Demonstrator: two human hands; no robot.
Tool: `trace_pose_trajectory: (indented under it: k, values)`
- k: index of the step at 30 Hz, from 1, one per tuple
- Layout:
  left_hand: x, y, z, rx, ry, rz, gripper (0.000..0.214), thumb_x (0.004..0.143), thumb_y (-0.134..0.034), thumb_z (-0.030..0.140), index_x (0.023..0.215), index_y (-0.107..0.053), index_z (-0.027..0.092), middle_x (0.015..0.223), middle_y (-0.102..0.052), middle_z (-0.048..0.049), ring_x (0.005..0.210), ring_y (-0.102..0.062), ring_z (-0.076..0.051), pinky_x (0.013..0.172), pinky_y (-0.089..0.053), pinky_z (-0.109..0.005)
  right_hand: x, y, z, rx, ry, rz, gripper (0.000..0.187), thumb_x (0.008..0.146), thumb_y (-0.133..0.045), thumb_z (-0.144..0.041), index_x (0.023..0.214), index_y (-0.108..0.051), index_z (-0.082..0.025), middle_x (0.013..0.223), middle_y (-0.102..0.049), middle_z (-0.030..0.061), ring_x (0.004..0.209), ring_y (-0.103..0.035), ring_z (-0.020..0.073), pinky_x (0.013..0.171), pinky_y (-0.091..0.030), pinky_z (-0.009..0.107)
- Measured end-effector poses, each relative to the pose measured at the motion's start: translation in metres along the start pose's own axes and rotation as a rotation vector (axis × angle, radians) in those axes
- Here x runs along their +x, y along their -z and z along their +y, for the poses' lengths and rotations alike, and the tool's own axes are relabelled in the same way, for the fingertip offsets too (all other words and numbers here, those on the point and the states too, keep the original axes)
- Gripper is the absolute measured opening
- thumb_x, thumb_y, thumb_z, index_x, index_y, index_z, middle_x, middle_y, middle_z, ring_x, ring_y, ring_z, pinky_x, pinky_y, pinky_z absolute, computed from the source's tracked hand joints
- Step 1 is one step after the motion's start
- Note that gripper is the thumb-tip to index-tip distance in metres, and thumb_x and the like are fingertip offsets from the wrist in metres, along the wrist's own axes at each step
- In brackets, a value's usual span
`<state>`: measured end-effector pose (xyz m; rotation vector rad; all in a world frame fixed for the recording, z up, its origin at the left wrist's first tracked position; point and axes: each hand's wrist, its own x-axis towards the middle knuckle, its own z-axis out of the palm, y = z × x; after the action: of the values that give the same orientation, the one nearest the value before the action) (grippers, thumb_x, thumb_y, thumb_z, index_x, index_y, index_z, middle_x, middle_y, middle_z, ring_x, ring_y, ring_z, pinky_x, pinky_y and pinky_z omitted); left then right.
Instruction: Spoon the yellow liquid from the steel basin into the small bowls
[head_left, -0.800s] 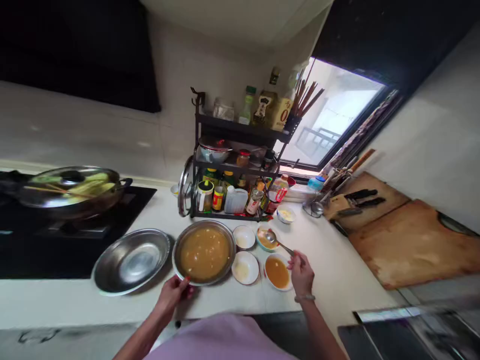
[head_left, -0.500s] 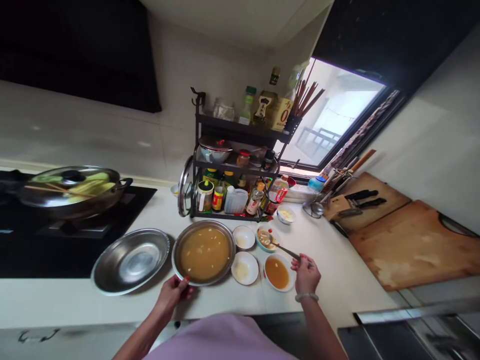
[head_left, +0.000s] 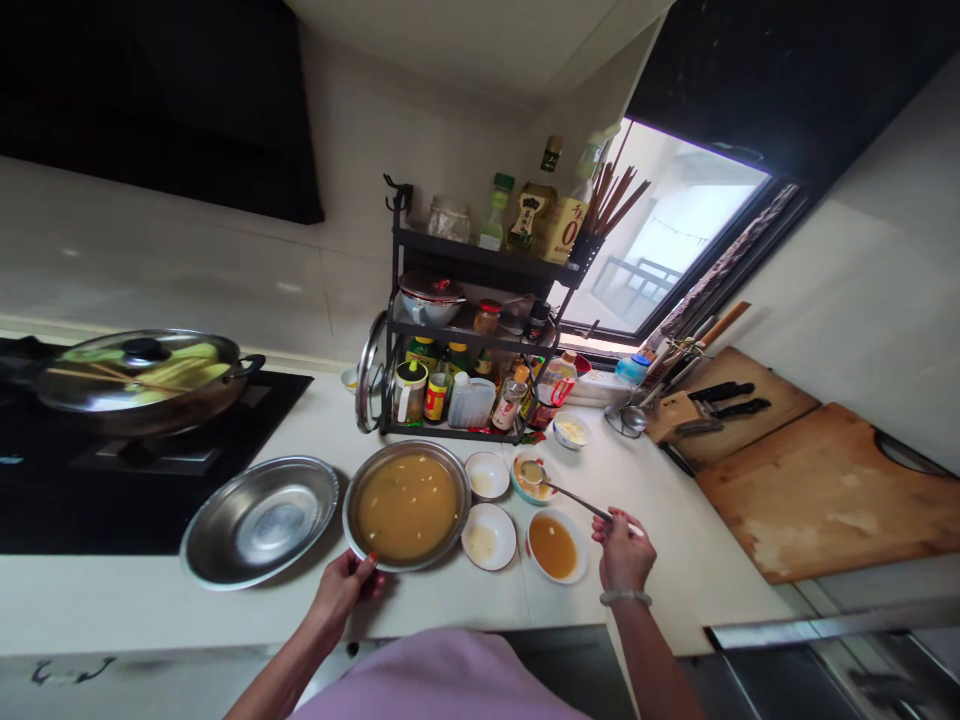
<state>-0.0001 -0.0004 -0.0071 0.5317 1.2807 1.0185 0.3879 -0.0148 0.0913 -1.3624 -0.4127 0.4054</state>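
Note:
My left hand (head_left: 346,586) grips the near rim of a steel bowl (head_left: 407,503) full of brownish-yellow liquid on the white counter. My right hand (head_left: 622,550) is closed on the handle of a metal spoon (head_left: 564,489), whose scoop rests over a teal-rimmed bowl (head_left: 531,478) of sauce. Just left of that hand sits a small white bowl of orange sauce (head_left: 556,545). Two other small white bowls (head_left: 489,536) (head_left: 487,474) stand between the sauce bowls and the big steel bowl.
An empty steel bowl (head_left: 259,518) lies left of the full one. A lidded wok (head_left: 135,378) sits on the black hob. A black rack of bottles and jars (head_left: 465,340) stands behind. Wooden cutting boards (head_left: 825,490) and knives (head_left: 724,398) lie at right.
My right hand has drawn back to the right and the spoon now reaches from further away, its scoop over the teal-rimmed bowl. My left hand has stayed on the steel bowl's rim.

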Motion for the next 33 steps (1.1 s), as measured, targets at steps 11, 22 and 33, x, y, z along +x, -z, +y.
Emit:
trace_pose_trajectory:
  k: [11,22,33]
  values:
    - [0.0,0.0,-0.003,0.035,-0.046,-0.015,0.043,0.053,-0.08,0.046,0.064,-0.05,0.018,0.049,-0.062,-0.0008,0.044,-0.055,-0.012,0.046,-0.046,-0.025,-0.05,-0.033,-0.026,-0.005,0.016,-0.236,0.034,0.071,-0.068,-0.045,0.084,-0.06,-0.015,0.055,-0.064,0.0004,0.044,-0.057,0.0135,0.038,-0.045,0.022]
    - [-0.009,-0.002,0.007,0.069,-0.05,-0.04,0.051,0.047,-0.078,0.056,0.064,-0.051,0.017,0.05,-0.061,-0.0015,0.045,-0.054,-0.012,0.048,-0.044,-0.026,-0.102,-0.049,-0.011,-0.165,0.364,-0.731,0.024,0.086,-0.055,-0.037,0.095,-0.068,-0.019,0.072,-0.065,0.0025,0.048,-0.06,0.0122,0.049,-0.052,0.026]
    - [-0.005,0.001,0.004,0.071,-0.025,-0.033,0.045,0.051,-0.079,0.05,0.064,-0.049,0.018,0.05,-0.061,-0.0017,0.045,-0.056,-0.013,0.049,-0.046,-0.026,-0.037,-0.021,-0.006,-0.211,0.277,-0.289,0.039,0.08,-0.057,-0.05,0.096,-0.063,-0.015,0.063,-0.064,-0.0003,0.046,-0.056,0.0132,0.052,-0.05,0.028]
